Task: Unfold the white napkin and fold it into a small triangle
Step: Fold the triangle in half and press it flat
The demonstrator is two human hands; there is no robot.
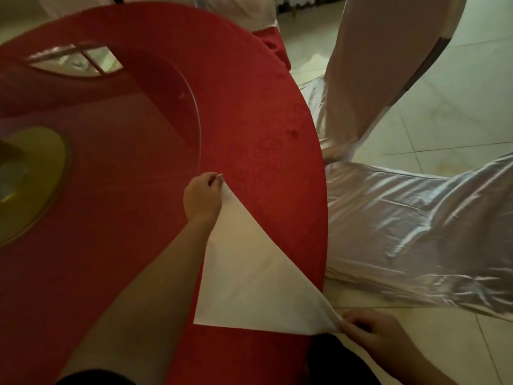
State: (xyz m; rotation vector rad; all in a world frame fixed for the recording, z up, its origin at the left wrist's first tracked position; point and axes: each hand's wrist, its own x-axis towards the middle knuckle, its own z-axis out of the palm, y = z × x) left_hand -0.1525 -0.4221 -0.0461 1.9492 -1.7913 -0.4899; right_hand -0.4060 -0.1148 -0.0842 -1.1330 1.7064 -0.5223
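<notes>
The white napkin (249,273) lies as a large flat triangle on the red tablecloth near the table's right edge. My left hand (201,197) pinches its far tip between thumb and fingers. My right hand (366,329) grips the near right corner, which reaches past the table's edge. The third corner rests free on the cloth at the near left, beside my left forearm.
The round table (263,120) wears a red cloth. A glass turntable (177,87) with a gold hub (36,179) sits at the left. Chairs in shiny white covers (402,232) stand close on the right over a tiled floor (458,120).
</notes>
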